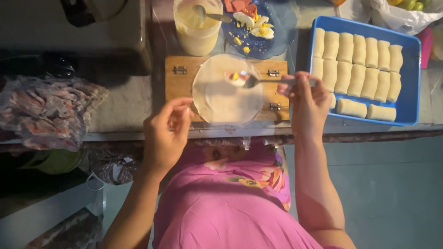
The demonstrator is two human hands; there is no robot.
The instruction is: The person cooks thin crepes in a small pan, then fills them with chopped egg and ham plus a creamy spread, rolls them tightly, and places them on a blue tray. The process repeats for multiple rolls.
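My right-hand fingers (299,83) clamp a spoon (258,80), depositing filling on the round wrapper (221,99) lying on the wooden board (177,83). Left-hand fingers (182,108) pinch its left edge. Filling underway; next needs a clean tip-off, then folding.

The board (177,85) is matt brown wood with small metal hinges. The wrapper (217,97) on it looks thin, pale and smooth. At three o'clock, the tray (413,78) is glossy blue plastic; the spoon (258,81) is shiny metal.

A home kitchen: blue tray (412,83) of rolled wraps (357,67), egg plate (281,27), sauce tub (197,37)
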